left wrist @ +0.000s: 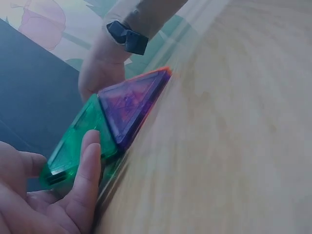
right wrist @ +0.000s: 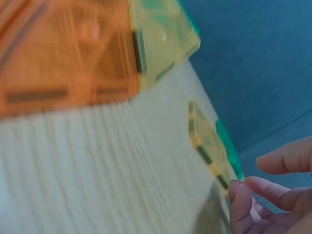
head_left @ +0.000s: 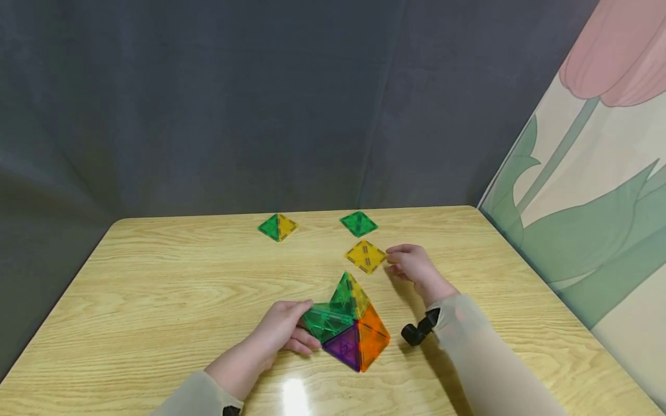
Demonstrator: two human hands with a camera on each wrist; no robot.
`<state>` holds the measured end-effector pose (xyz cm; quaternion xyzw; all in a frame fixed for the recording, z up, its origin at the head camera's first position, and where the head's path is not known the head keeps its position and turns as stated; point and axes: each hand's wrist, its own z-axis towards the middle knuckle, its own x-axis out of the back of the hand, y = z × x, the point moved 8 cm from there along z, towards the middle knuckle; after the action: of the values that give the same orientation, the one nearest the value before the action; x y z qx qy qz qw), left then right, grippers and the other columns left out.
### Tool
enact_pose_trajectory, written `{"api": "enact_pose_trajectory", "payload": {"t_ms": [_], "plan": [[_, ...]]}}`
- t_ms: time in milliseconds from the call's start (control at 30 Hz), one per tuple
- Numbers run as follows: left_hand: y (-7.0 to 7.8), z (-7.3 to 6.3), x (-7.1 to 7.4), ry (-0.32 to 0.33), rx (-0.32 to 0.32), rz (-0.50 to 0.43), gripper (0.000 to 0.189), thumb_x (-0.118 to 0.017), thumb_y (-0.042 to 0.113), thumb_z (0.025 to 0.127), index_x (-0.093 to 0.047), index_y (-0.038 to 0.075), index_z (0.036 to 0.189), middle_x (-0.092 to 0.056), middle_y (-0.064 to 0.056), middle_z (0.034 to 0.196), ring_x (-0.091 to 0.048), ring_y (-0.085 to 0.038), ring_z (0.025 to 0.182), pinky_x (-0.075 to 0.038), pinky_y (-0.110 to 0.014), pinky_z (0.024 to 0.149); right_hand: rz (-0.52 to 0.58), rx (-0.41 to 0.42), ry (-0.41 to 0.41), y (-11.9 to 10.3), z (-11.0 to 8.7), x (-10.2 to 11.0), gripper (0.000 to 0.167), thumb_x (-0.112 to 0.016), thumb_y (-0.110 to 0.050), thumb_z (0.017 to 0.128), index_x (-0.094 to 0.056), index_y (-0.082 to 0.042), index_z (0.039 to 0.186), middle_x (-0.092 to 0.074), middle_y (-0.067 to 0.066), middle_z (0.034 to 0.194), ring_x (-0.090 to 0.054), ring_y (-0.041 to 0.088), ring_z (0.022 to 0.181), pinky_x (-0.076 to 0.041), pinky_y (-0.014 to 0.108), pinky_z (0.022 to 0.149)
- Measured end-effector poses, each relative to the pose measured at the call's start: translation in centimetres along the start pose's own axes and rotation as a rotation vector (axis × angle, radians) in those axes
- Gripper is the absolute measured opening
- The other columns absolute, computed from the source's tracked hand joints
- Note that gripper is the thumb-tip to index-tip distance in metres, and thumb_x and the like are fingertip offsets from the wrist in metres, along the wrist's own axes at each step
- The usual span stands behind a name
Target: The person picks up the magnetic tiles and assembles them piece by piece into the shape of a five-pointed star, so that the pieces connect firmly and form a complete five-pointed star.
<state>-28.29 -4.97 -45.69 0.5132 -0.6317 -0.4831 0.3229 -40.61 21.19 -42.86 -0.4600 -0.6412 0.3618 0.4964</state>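
Note:
My left hand (head_left: 281, 328) grips the green side of a built shape of translucent magnetic tiles, thumb on top and fingers beneath. The shape joins green tiles (head_left: 328, 320), a purple triangle (head_left: 344, 346), orange triangles (head_left: 373, 335) and a yellow one (head_left: 359, 297) beside an upright green one. In the left wrist view, the left fingers lie along the green tile (left wrist: 78, 136). The right hand (head_left: 413, 267) reaches to a yellow diamond of two triangle tiles (head_left: 366, 256), its fingertips at the right corner. In the right wrist view, thumb and index finger (right wrist: 265, 190) stand apart.
A green diamond of tiles (head_left: 359, 223) lies behind the yellow one. Further left is a half-green, half-yellow diamond (head_left: 278, 227). The wooden table (head_left: 156, 300) ends at a dark curtain (head_left: 250, 115), with a tulip-patterned cloth (head_left: 598, 231) at the right.

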Motion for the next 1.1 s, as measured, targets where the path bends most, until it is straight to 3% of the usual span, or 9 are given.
{"api": "enact_pose_trajectory", "payload": {"t_ms": [100,233,367,500,600,700,900,1100], "plan": [[0.3,0.5,1.2,0.041,0.025,0.071,0.051,-0.047,0.039,0.103,-0.059,-0.010,0.114,-0.068,-0.017,0.084,-0.069,-0.027,0.060,-0.058,-0.035,0.050,-0.016,-0.022,0.006,0.5,0.8,0.2,0.037,-0.056,-0.007,0.098,-0.053,0.010,0.131,-0.058,0.019,0.116,-0.059,0.019,0.075,-0.053,0.028,0.065],[2.1,2.2,4.2,0.141,0.067,0.198,0.048,-0.047,0.040,0.102,-0.062,-0.006,0.105,-0.066,-0.015,0.084,-0.066,-0.022,0.058,-0.054,-0.031,0.046,-0.019,-0.038,-0.002,0.7,1.7,0.5,0.038,-0.057,-0.006,0.097,-0.053,0.010,0.131,-0.059,0.017,0.108,-0.058,0.018,0.075,-0.053,0.029,0.065],[5.3,5.0,5.8,0.163,0.042,0.215,0.044,-0.046,0.031,0.104,-0.062,-0.008,0.115,-0.070,-0.017,0.099,-0.069,-0.026,0.079,-0.058,-0.030,0.062,-0.014,-0.051,-0.003,0.8,1.9,0.8,0.038,-0.058,-0.007,0.096,-0.053,0.010,0.130,-0.062,0.015,0.103,-0.059,0.017,0.076,-0.055,0.030,0.067],[7.3,8.2,4.5,0.057,0.009,0.141,0.045,-0.046,0.024,0.105,-0.051,-0.008,0.135,-0.061,-0.024,0.127,-0.060,-0.035,0.117,-0.052,-0.039,0.093,-0.006,-0.038,-0.023,0.6,1.8,0.6,0.040,-0.058,-0.006,0.096,-0.053,0.012,0.131,-0.062,0.016,0.107,-0.061,0.018,0.081,-0.056,0.030,0.073],[7.4,10.2,3.0,-0.031,0.021,0.085,0.051,-0.046,0.023,0.105,-0.039,-0.008,0.145,-0.048,-0.027,0.141,-0.049,-0.037,0.129,-0.043,-0.043,0.105,0.016,-0.021,-0.042,0.6,1.7,0.2,0.040,-0.056,-0.005,0.096,-0.052,0.014,0.131,-0.060,0.020,0.114,-0.063,0.020,0.086,-0.057,0.031,0.079],[7.1,11.4,1.8,-0.074,0.043,0.030,0.055,-0.047,0.024,0.105,-0.033,-0.008,0.149,-0.042,-0.028,0.146,-0.044,-0.038,0.133,-0.038,-0.044,0.109,0.045,-0.002,-0.061,0.4,1.6,-0.3,0.040,-0.056,-0.004,0.097,-0.051,0.016,0.132,-0.058,0.026,0.122,-0.066,0.026,0.094,-0.056,0.035,0.085],[7.0,11.7,0.6,-0.050,0.048,-0.086,0.061,-0.049,0.023,0.104,-0.026,-0.012,0.149,-0.037,-0.032,0.147,-0.041,-0.041,0.134,-0.038,-0.044,0.109,0.166,0.015,-0.132,0.0,1.5,-1.6,0.039,-0.053,0.001,0.099,-0.046,0.020,0.133,-0.058,0.034,0.123,-0.067,0.030,0.101,-0.054,0.039,0.091],[6.7,11.3,1.3,0.055,0.056,-0.124,0.058,-0.052,0.018,0.103,-0.029,-0.014,0.146,-0.041,-0.032,0.141,-0.045,-0.040,0.129,-0.042,-0.042,0.106,0.304,-0.033,-0.168,0.2,1.4,-2.6,0.039,-0.049,0.001,0.101,-0.044,0.022,0.133,-0.063,0.029,0.113,-0.070,0.024,0.089,-0.056,0.037,0.086]]}}
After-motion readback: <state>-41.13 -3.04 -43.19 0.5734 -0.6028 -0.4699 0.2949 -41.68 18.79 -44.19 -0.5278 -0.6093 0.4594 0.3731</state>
